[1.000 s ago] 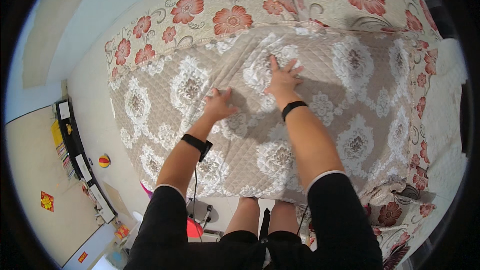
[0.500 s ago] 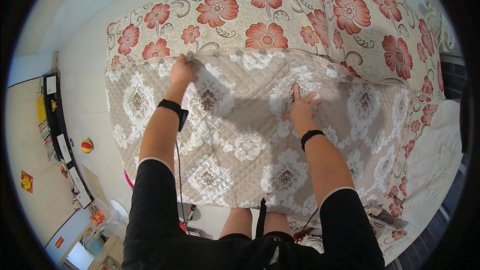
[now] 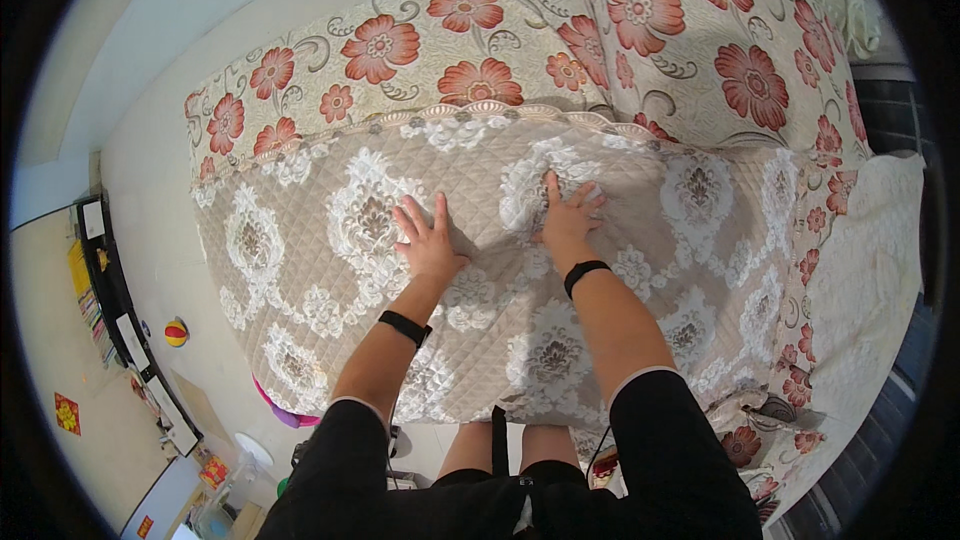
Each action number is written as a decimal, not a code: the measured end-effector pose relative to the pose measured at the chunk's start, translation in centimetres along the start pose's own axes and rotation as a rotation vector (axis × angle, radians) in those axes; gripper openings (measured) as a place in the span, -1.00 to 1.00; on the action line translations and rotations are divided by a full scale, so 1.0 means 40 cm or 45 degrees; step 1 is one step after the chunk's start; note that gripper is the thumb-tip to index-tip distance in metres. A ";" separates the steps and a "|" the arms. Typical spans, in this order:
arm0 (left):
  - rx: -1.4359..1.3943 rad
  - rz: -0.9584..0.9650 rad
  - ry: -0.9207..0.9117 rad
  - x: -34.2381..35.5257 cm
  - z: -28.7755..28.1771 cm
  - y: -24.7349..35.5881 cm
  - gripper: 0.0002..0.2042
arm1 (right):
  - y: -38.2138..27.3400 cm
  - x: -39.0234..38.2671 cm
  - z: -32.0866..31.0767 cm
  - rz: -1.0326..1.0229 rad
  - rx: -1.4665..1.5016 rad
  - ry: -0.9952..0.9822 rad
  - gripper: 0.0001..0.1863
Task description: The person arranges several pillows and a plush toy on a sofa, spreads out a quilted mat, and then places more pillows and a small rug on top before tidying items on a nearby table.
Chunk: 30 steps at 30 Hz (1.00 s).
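A quilted beige sofa cover [image 3: 480, 180] with white and brown floral medallions lies spread before me, its scalloped far edge meeting the red-flowered cover of the backrest. My left hand [image 3: 429, 245] rests flat on it near the middle, fingers spread. To the right of it, my right hand [image 3: 568, 220] presses on a white medallion, fingers apart, with small creases in the fabric around it. Neither hand grips anything. Each wrist wears a black band.
A floral backrest [image 3: 380, 48] runs along the far side, with a bulky floral-covered section [image 3: 690, 35] at far right. Cream fabric [image 3: 860, 270] hangs over the right side. On the left floor lies a small striped ball [image 3: 176, 332], near a long cabinet [image 3: 130, 335].
My left hand has let go of the cover's far edge and come nearer and to the right, now flat. The right hand stays on the same medallion. The view has shifted somewhat.
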<state>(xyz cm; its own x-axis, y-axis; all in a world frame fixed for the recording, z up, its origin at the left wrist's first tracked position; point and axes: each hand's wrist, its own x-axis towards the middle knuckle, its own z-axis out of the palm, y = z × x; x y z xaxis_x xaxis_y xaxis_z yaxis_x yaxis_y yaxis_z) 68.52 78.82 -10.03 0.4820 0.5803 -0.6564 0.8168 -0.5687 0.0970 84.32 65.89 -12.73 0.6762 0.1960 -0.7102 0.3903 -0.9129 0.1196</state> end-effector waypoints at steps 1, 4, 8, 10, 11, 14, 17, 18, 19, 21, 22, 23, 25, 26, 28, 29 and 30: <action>0.131 -0.084 0.037 0.000 0.020 0.011 0.24 | -0.005 -0.014 -0.017 -0.001 -0.004 -0.045 0.02; 0.215 -0.142 -0.002 0.034 0.011 0.030 0.28 | 0.017 -0.031 -0.046 -0.066 0.020 -0.028 0.00; 0.286 -0.246 -0.117 0.033 0.041 0.028 0.32 | 0.112 -0.033 -0.010 -0.296 0.426 0.165 0.07; 0.307 -0.261 -0.181 0.030 0.043 0.049 0.30 | 0.213 0.034 0.023 -0.273 0.604 0.621 0.08; 0.322 -0.239 -0.156 0.038 0.049 0.052 0.31 | 0.249 0.071 0.026 -0.249 0.772 1.077 0.10; 0.326 -0.234 -0.133 0.046 0.061 0.049 0.31 | 0.238 0.131 -0.119 -0.063 0.725 0.790 0.17; 0.293 -0.192 -0.116 0.053 0.078 0.059 0.32 | 0.195 0.173 -0.187 0.137 0.514 0.290 0.21; 0.280 -0.165 -0.101 0.053 0.083 0.055 0.34 | 0.180 0.172 -0.207 0.229 0.447 0.166 0.23; 0.244 -0.173 -0.115 0.052 0.084 0.062 0.30 | 0.177 0.172 -0.207 0.328 0.375 0.045 0.26; 0.219 -0.149 -0.095 0.051 0.101 0.071 0.30 | 0.214 0.174 -0.148 0.246 0.395 0.178 0.25; 0.200 -0.132 -0.073 0.050 0.114 0.063 0.31 | 0.230 0.167 -0.112 0.155 0.421 0.305 0.25; 0.214 -0.152 -0.061 0.046 0.121 0.039 0.31 | 0.238 0.111 -0.064 -0.060 0.398 0.364 0.19; 0.229 -0.162 -0.067 0.039 0.109 0.034 0.31 | 0.254 -0.027 0.071 -0.243 0.287 0.529 -0.02; 0.249 -0.170 -0.066 0.034 0.106 0.029 0.31 | 0.258 -0.112 0.135 -0.279 0.233 0.446 -0.05; 0.209 -0.169 -0.024 0.019 0.109 0.007 0.32 | 0.265 -0.278 0.291 -0.363 0.099 0.413 -0.09; 0.188 -0.171 -0.021 0.012 0.110 0.009 0.31 | 0.278 -0.337 0.381 -0.396 0.012 0.463 -0.10; 0.174 -0.194 -0.016 0.001 0.112 -0.011 0.31 | 0.273 -0.396 0.430 -0.413 0.010 0.465 -0.10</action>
<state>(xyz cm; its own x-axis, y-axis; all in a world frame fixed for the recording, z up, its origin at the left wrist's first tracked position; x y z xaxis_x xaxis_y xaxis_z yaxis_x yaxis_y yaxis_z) 66.74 76.46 -13.45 0.3512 0.6589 -0.6652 0.8291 -0.5489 -0.1060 67.12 46.66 -12.12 0.6960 0.5821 -0.4203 0.6133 -0.7864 -0.0735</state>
